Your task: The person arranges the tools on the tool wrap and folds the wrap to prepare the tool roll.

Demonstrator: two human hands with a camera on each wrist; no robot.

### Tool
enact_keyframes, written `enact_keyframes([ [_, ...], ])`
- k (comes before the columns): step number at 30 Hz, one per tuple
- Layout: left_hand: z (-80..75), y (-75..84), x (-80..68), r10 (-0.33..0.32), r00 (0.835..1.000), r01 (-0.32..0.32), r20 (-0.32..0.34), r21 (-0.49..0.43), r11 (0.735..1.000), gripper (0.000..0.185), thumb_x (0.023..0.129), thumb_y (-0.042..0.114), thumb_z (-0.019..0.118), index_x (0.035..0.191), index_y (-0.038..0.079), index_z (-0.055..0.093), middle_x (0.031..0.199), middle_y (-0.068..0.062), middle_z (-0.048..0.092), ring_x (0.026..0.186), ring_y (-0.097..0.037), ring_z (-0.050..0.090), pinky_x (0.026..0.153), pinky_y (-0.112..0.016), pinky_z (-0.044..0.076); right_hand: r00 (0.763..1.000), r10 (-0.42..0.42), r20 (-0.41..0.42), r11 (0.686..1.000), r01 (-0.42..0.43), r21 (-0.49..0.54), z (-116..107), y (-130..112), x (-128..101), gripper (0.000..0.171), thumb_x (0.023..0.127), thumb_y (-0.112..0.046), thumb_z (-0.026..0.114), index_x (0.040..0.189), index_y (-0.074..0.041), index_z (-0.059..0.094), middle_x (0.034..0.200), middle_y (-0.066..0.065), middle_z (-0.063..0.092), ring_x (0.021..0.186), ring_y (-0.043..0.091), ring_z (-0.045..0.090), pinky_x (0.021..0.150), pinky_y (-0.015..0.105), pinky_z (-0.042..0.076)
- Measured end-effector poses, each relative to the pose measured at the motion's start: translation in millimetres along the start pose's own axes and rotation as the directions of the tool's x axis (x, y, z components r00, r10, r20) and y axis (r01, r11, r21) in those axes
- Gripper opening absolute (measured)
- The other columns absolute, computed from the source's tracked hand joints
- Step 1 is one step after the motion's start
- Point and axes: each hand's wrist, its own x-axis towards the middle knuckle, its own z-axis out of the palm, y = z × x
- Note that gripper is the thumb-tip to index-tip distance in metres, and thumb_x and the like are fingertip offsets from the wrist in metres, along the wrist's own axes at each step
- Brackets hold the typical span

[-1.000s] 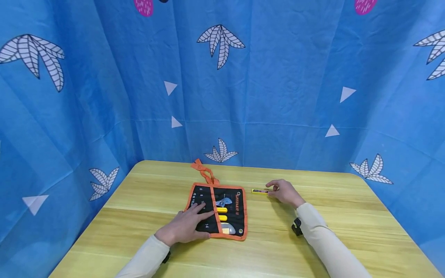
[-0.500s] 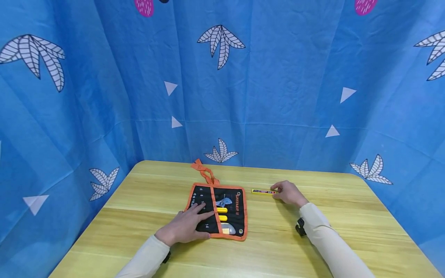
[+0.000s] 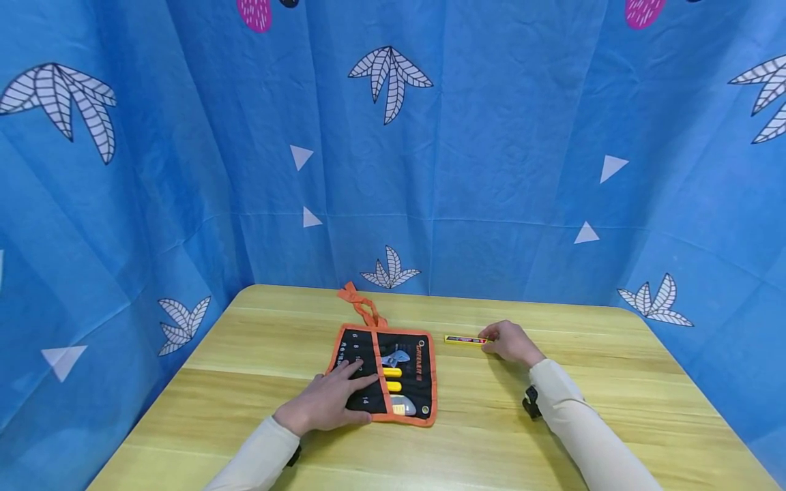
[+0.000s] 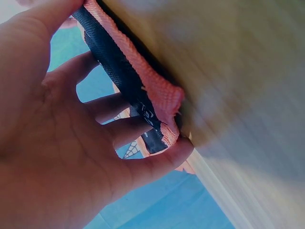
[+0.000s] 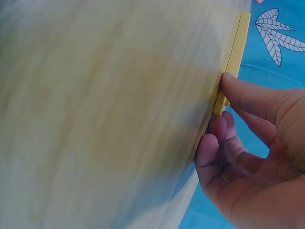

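Note:
A black tool pouch (image 3: 361,341) with orange trim lies flat on the table, pocket side up. My left hand (image 3: 328,402) rests on its left part with the fingers spread; the left wrist view shows those fingers (image 4: 106,107) laid across the black fabric. From the pocket stick out an adjustable wrench (image 3: 396,357), two yellow handles (image 3: 393,386) and a utility knife (image 3: 402,405). Right of the pouch lies a slim yellow case (image 3: 462,339) with a printed label. At its right end, my right hand (image 3: 510,342) pinches it between thumb and fingers, close over the tabletop.
An orange tie strap (image 3: 364,304) trails from the pouch toward the table's far edge. The wooden table (image 3: 614,395) runs back to a blue patterned curtain (image 3: 503,150), which also hangs at both sides.
My right hand has slid a little to the right along the yellow case to its end, uncovering more of the label. The case, pouch and left hand have stayed in place.

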Motion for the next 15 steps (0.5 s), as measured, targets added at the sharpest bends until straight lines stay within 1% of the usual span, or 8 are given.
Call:
enact_keyframes([
  [8, 1.8, 0.1, 0.4, -0.002, 1.0, 0.002, -0.005, 0.003, 1.0, 0.075, 0.089, 0.056, 0.073, 0.154, 0.028, 0.049, 0.165, -0.015, 0.032, 0.151, -0.046, 0.029, 0.107, -0.077, 0.032, 1.0, 0.012, -0.006, 1.0, -0.012, 0.001, 0.6, 0.6, 1.0, 0.023, 0.092, -0.003, 0.073, 0.114, 0.004, 0.073, 0.105, 0.017, 0.071, 0.099, 0.032, 0.065, 0.089, 0.049, 0.053],
  [15, 2.0, 0.1, 0.7, -0.003, 1.0, 0.003, -0.004, 0.005, 1.0, 0.075, 0.088, 0.056, 0.074, 0.153, 0.029, 0.05, 0.165, -0.015, 0.033, 0.151, -0.046, 0.029, 0.107, -0.076, 0.033, 1.0, -0.003, -0.007, 1.0, 0.003, 0.015, 1.6, 0.2, -0.4, 0.022, 0.092, -0.003, 0.073, 0.113, 0.005, 0.074, 0.104, 0.016, 0.071, 0.096, 0.029, 0.065, 0.085, 0.048, 0.054],
])
